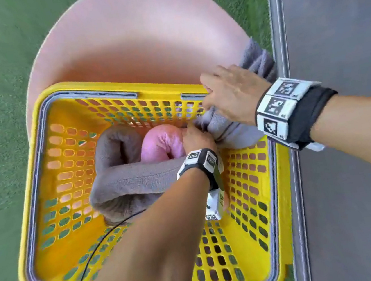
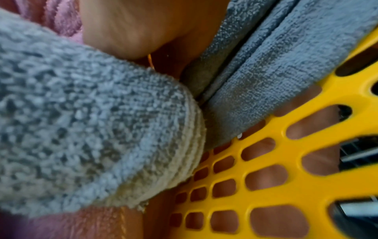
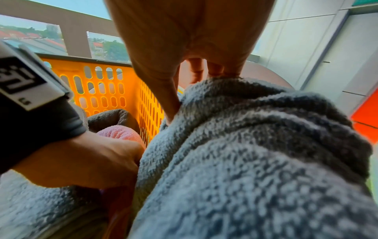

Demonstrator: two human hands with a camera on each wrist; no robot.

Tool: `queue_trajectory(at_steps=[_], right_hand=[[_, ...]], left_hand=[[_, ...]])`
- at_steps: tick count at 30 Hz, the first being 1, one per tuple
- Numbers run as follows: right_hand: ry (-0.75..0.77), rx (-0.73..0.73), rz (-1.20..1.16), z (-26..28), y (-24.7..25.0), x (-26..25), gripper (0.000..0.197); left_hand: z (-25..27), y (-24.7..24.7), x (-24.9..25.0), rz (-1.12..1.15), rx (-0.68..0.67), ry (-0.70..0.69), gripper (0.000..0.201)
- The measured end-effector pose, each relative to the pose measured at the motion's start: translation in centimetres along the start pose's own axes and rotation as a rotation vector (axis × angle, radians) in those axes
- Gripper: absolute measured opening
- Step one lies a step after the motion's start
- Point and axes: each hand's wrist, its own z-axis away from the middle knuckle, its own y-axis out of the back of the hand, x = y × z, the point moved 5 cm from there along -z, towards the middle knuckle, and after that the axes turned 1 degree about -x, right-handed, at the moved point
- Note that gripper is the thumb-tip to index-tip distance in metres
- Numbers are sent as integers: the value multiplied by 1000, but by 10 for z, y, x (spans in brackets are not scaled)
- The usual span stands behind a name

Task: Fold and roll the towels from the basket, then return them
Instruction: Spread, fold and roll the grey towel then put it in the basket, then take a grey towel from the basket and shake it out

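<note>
Right hand (image 1: 232, 94) grip curled round grey rolled towel (image 1: 230, 132) over yellow basket (image 1: 140, 92) far right corner; left hand (image 1: 197, 138) grip hidden, cannot tell. Pink towel (image 1: 161, 143) and brown towel (image 1: 132, 175) inside.

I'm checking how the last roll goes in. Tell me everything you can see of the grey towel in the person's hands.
The grey towel is fluffy terry, rolled into a thick bundle with its layered end visible in the left wrist view. It lies slanted over the far right corner of the yellow basket, one end inside, the other sticking out past the rim. The right hand grips it from above; the left hand holds its lower end beside the pink towel.
</note>
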Motion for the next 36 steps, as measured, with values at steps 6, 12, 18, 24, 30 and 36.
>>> queue_trajectory(at_steps=[6, 12, 18, 24, 30, 36], right_hand=[[-139, -72, -129, 17, 6, 3, 22], [-492, 73, -506, 81, 60, 34, 13], [-794, 559, -855, 212, 146, 22, 16], [-1025, 1107, -843, 371, 211, -72, 41], [-1391, 1418, -616, 531, 225, -209, 42], [-1450, 1504, -696, 603, 202, -316, 57]], left_hand=[[25, 20, 4, 159, 6, -2, 29], [83, 109, 58, 395, 74, -393, 17], [184, 182, 212, 284, -131, -936, 22], [361, 194, 312, -184, -440, -1526, 14], [547, 155, 292, -407, -706, -1951, 19], [659, 106, 211, -523, -1053, -1899, 18]])
